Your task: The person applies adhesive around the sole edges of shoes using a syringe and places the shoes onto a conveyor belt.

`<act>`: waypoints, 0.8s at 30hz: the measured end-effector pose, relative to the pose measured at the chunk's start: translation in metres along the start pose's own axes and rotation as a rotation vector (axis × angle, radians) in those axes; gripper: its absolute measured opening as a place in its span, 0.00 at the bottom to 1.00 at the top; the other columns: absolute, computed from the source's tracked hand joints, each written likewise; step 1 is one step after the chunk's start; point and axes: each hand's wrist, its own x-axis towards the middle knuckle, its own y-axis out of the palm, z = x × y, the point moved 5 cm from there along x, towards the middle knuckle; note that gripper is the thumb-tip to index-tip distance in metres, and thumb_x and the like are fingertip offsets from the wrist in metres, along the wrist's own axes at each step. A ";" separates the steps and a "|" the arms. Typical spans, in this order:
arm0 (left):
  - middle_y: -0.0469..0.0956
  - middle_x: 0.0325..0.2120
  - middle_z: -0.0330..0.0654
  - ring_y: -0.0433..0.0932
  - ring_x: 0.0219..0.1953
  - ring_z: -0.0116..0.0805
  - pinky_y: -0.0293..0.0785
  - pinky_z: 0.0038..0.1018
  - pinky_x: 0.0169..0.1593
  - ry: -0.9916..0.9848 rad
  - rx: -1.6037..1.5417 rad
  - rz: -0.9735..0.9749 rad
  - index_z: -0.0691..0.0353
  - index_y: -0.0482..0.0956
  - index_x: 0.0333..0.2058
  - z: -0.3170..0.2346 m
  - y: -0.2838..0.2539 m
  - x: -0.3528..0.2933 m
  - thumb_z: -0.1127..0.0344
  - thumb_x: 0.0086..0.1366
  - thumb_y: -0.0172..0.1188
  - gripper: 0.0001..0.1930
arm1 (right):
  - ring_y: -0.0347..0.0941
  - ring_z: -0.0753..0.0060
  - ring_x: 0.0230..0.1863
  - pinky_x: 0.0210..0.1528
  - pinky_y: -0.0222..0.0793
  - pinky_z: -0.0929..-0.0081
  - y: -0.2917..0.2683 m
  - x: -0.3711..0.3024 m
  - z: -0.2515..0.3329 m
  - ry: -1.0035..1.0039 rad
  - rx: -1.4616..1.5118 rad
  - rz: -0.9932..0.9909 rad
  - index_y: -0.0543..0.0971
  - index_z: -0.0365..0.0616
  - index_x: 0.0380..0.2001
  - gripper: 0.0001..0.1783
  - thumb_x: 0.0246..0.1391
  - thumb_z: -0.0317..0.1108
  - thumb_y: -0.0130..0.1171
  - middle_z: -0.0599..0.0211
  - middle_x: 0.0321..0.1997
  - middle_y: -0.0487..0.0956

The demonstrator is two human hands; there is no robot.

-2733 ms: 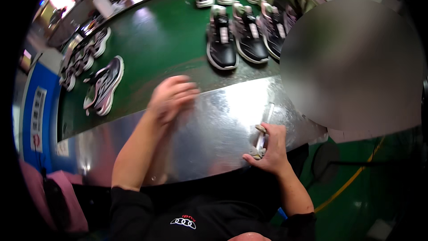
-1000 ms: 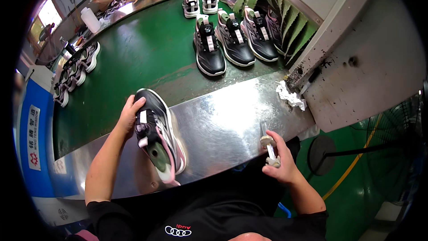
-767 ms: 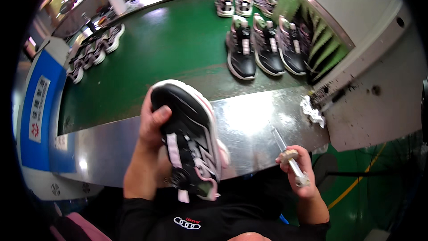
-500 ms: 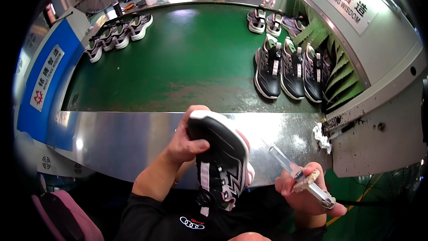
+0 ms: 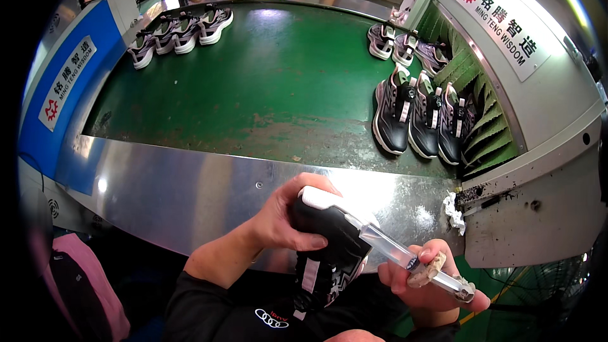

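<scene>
Black sneaker [image 5: 326,250] with white sole held close to the body, below the steel table edge [image 5: 190,183], toe end up. Left hand [image 5: 285,215] wrapped tight around its upper end, fingers closed over the black side. Right hand [image 5: 430,278] closed around a clear tube-like tool [image 5: 405,256], its tip touching the sneaker's sole edge. Beyond: green conveyor belt [image 5: 253,88]; 3 dark sneakers [image 5: 421,117] side by side at right; more pairs [image 5: 180,28] at far left.
</scene>
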 end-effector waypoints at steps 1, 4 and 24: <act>0.75 0.41 0.50 0.75 0.46 0.39 0.71 0.33 0.48 0.015 0.024 0.016 0.60 0.66 0.49 -0.001 0.000 0.000 0.74 0.42 0.71 0.33 | 0.68 0.64 0.34 0.33 0.52 0.70 -0.001 0.001 -0.001 0.005 -0.006 0.002 0.65 0.45 0.52 0.50 0.34 0.72 0.61 0.48 0.36 0.74; 0.75 0.41 0.51 0.75 0.46 0.39 0.71 0.33 0.48 0.022 0.039 0.021 0.61 0.66 0.48 -0.003 0.002 0.000 0.73 0.42 0.71 0.32 | 0.68 0.63 0.36 0.33 0.52 0.70 0.000 0.003 -0.001 0.005 0.019 0.005 0.65 0.45 0.52 0.50 0.34 0.73 0.61 0.49 0.36 0.74; 0.72 0.43 0.45 0.73 0.46 0.35 0.70 0.30 0.50 -0.066 -0.100 -0.163 0.62 0.63 0.50 0.005 -0.015 0.004 0.68 0.43 0.71 0.35 | 0.65 0.66 0.38 0.34 0.54 0.72 -0.024 -0.018 -0.008 -0.037 0.000 -0.106 0.65 0.43 0.51 0.51 0.32 0.72 0.63 0.60 0.40 0.72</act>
